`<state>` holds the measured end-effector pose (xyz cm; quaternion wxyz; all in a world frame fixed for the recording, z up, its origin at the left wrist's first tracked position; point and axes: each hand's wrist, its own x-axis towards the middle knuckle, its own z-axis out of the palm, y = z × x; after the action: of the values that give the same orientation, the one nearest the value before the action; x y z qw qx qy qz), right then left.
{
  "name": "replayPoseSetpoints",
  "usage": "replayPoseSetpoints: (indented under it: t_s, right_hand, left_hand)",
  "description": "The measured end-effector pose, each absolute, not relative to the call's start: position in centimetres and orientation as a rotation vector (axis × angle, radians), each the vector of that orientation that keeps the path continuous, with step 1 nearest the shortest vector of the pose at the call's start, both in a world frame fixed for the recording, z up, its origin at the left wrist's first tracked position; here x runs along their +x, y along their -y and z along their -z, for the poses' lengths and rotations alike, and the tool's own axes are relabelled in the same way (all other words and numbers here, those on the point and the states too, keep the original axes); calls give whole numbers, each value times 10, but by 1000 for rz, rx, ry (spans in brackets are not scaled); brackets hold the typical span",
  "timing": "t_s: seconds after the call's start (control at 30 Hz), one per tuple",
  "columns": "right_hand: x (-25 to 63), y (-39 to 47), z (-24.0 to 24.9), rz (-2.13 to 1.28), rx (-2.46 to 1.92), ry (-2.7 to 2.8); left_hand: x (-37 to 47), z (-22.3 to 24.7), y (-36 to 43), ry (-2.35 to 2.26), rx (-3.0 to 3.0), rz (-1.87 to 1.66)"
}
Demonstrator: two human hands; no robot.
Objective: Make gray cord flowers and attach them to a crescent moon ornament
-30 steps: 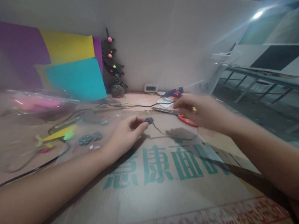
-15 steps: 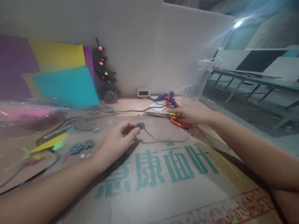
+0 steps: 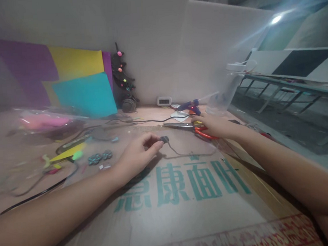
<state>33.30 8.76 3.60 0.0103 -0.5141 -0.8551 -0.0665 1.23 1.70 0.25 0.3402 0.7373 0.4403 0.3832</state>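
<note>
Coil [image 3: 164, 139], over the cardboard [image 3: 194, 219], pinched in L hand [image 3: 140, 151] fingertips, which hide its edge; detail too blurry. Looks sm., dk. grey, roundish, w/ thin cord [image 3: 180, 154] trailing R, far end hard to make out. R hand [image 3: 214, 126] at scissors [image 3: 179, 125], partly covering handles; can't tell if gripping. Glue gun [image 3: 189, 106] just behind, clock [image 3: 163, 100] farther back.

Red and yellow scissors handles [image 3: 206, 133]; grey cord bundle [image 3: 164, 139]; turquoise sheet [image 3: 85, 95]
</note>
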Motion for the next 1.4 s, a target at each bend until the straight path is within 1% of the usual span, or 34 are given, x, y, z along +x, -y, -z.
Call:
replayPoseSetpoints:
  t_s: [0.1,0.17,0.27,0.3,0.37,0.47,0.53,0.63,0.73,0.8,0.87,1.17,1.4]
  right_hand:
    - [328,-87,-42,114,-1582,2444]
    - [321,-83,-48,-109,-1481,2250]
    - [310,-74,-59,-489,-1137,2003]
    - [306,-71,-63,-547,-1044,1936]
    - [302,-65,-69,-544,-929,1850]
    - [303,-60,-77,-375,-870,1823]
    - [308,-58,-80,-192,-899,1884]
    - [314,-59,-74,223,-1005,2060]
    - [319,-66,-58,630,-1049,2134]
    - [322,-71,-46,847,-1033,2116]
    - [327,-76,-38,989,-1007,2107]
    - [333,-76,-31,1204,-869,2175]
    - [323,-69,-23,1087,-927,2277]
  left_hand:
    - [11,-2,-16,-1158,1926,-990]
    - [11,-2,-16,-1156,1933,-986]
    - [12,-3,-16,-1140,1923,-985]
    - [13,-3,-16,-1135,1909,-985]
    - [14,-2,-17,-1120,1867,-991]
    - [14,0,-20,-1075,1779,-1009]
    - [14,2,-22,-1035,1734,-1035]
    - [12,3,-22,-1023,1739,-1089]
    - [12,0,-20,-1071,1761,-1136]
    - [11,-2,-18,-1090,1761,-1173]
    - [10,-2,-19,-1099,1759,-1206]
    - [9,1,-21,-1116,1757,-1234]
    - [10,-3,-20,-1146,1786,-1211]
